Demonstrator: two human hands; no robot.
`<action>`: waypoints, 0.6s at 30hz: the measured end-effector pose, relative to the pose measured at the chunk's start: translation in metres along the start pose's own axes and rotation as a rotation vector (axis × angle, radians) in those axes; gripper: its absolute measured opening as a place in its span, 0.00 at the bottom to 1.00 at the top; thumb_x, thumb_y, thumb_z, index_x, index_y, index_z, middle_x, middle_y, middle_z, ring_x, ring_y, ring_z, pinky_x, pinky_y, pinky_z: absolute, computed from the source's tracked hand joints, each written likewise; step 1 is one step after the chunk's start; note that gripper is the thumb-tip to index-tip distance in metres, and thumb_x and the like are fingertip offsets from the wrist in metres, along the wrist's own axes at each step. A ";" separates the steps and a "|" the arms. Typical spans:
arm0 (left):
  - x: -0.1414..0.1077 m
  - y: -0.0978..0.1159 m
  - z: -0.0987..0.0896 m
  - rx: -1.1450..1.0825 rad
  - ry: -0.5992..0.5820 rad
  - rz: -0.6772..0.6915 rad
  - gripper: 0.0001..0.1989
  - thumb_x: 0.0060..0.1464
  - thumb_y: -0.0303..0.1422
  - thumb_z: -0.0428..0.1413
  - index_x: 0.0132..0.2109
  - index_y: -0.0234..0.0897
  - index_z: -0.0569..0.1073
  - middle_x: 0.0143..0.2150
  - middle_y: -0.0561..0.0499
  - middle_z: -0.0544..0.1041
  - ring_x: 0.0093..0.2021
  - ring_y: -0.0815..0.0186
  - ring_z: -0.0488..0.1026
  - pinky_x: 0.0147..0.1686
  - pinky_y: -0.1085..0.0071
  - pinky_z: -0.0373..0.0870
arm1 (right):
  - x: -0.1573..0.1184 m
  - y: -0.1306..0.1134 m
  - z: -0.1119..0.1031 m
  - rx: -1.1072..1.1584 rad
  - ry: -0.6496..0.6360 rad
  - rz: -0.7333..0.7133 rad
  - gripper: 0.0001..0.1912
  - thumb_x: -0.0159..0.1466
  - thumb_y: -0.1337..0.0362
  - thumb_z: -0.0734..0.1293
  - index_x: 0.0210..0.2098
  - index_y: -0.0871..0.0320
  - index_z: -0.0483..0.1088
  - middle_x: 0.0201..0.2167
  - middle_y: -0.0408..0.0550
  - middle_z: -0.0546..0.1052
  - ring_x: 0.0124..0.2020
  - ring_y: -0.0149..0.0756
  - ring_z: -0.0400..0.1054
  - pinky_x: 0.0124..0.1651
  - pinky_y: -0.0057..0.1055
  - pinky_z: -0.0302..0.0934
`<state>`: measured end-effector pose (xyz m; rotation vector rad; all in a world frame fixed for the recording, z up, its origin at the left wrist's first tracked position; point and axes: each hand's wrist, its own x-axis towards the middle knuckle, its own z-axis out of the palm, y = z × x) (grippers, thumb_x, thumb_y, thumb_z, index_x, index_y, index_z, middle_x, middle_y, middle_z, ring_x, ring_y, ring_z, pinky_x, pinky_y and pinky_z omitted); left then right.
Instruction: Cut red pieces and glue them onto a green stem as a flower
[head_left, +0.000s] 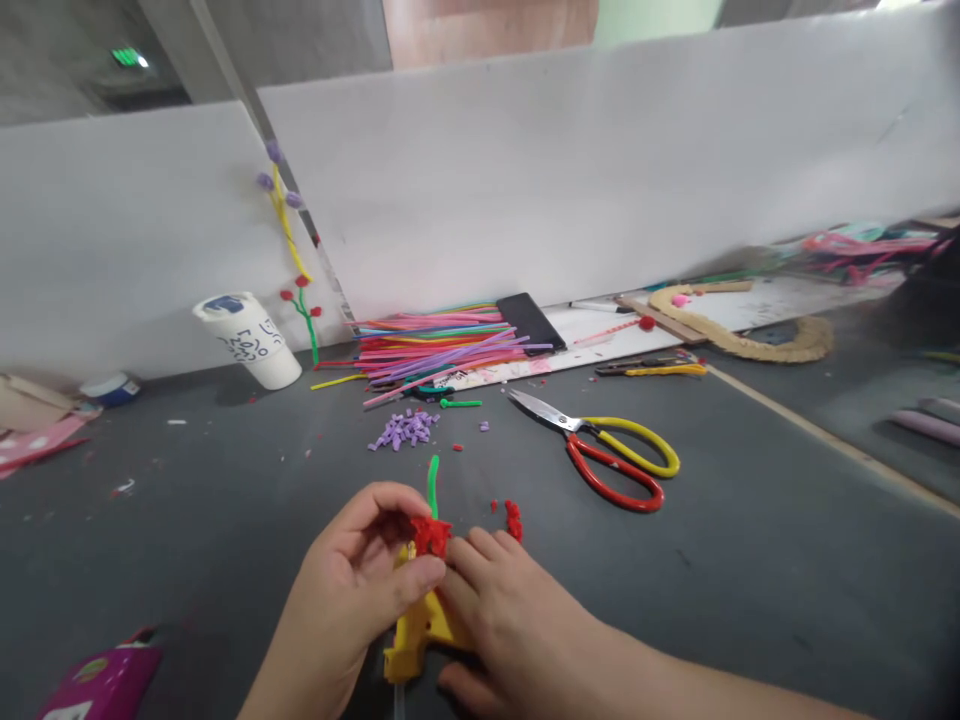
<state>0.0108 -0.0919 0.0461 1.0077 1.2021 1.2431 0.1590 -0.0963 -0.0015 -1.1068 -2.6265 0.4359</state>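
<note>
Between its thumb and fingertips my left hand [360, 580] pinches a red fuzzy flower-like piece [430, 536]. A green pipe cleaner stem [433, 485] sticks up behind that piece. My right hand [517, 610] is wrapped over the handle of a yellow hot glue gun [409, 640], its fingertips close beside the red piece. The gun's nozzle end lies behind the left fingers and the red piece, partly hidden. From its rear a clear glue stick [399, 700] pokes out. Just beyond my right knuckles rests a small red fuzzy strip [513, 520].
Scissors [592, 440] with red and yellow handles lie right of centre. Purple cut bits [405, 429] are piled before a bundle of pipe cleaners [442, 345] and a black phone [531, 322]. A white cup [251, 340] stands left; a magenta box [105, 680] sits lower left.
</note>
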 end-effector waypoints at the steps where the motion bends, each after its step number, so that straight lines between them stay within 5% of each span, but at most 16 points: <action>1: 0.001 0.000 -0.001 0.000 -0.025 0.029 0.10 0.35 0.25 0.67 0.30 0.39 0.77 0.31 0.54 0.74 0.31 0.68 0.71 0.32 0.76 0.69 | 0.001 -0.002 0.006 -0.055 0.013 -0.007 0.16 0.57 0.58 0.67 0.41 0.62 0.70 0.38 0.54 0.73 0.39 0.46 0.64 0.40 0.41 0.61; 6: 0.002 0.004 -0.003 -0.027 0.000 0.081 0.10 0.35 0.24 0.66 0.29 0.39 0.78 0.33 0.53 0.76 0.34 0.67 0.72 0.35 0.76 0.69 | 0.003 -0.005 0.003 -0.037 0.000 -0.015 0.13 0.52 0.72 0.63 0.38 0.61 0.69 0.34 0.51 0.73 0.34 0.42 0.65 0.34 0.35 0.60; 10: 0.007 0.014 -0.014 -0.059 0.039 0.108 0.09 0.37 0.26 0.67 0.30 0.39 0.79 0.30 0.53 0.77 0.33 0.67 0.73 0.34 0.76 0.69 | 0.000 0.001 -0.022 0.314 0.117 0.235 0.15 0.47 0.75 0.61 0.35 0.59 0.66 0.36 0.48 0.70 0.33 0.36 0.66 0.34 0.30 0.59; 14: 0.015 0.023 -0.030 -0.017 0.086 0.235 0.09 0.38 0.26 0.67 0.32 0.40 0.79 0.30 0.54 0.78 0.33 0.66 0.74 0.35 0.76 0.70 | -0.002 0.012 -0.038 0.768 0.272 0.422 0.11 0.51 0.70 0.64 0.34 0.54 0.60 0.28 0.41 0.67 0.27 0.33 0.62 0.27 0.27 0.55; 18: 0.015 0.025 -0.031 0.051 0.158 0.414 0.12 0.36 0.21 0.66 0.28 0.42 0.79 0.37 0.56 0.77 0.36 0.69 0.74 0.40 0.78 0.69 | -0.006 0.021 -0.045 1.014 0.402 0.302 0.04 0.57 0.63 0.61 0.29 0.53 0.59 0.27 0.42 0.65 0.26 0.33 0.60 0.28 0.28 0.54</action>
